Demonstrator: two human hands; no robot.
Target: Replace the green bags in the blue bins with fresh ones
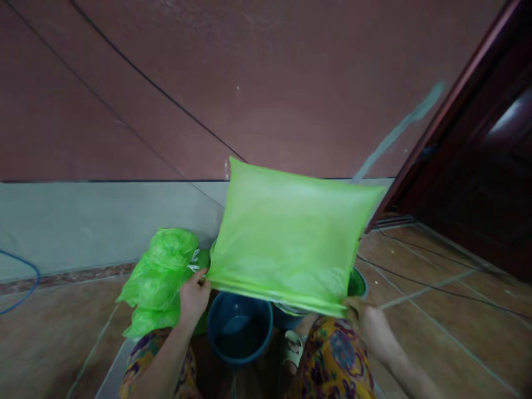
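Note:
A bright green plastic bag (291,238), puffed out with air, stretches between my two hands above the buckets. My left hand (194,296) pinches the bag's near left corner. At the near right corner, my right hand (366,318) is closed on the same bag, slightly blurred. The bag's far edge tilts up toward the wall. Below it, a dark blue bucket (239,354) stands between my knees. A second bucket (361,285) with green in it is partly hidden behind the bag's right side.
Left of my left hand, a tied stack of green plastic bags (160,282) leans by the wall (103,221). A blue hose (35,282) lies far left. Dark cables (415,277) cross the tiled floor (449,327) toward a dark wooden door (477,183) on the right.

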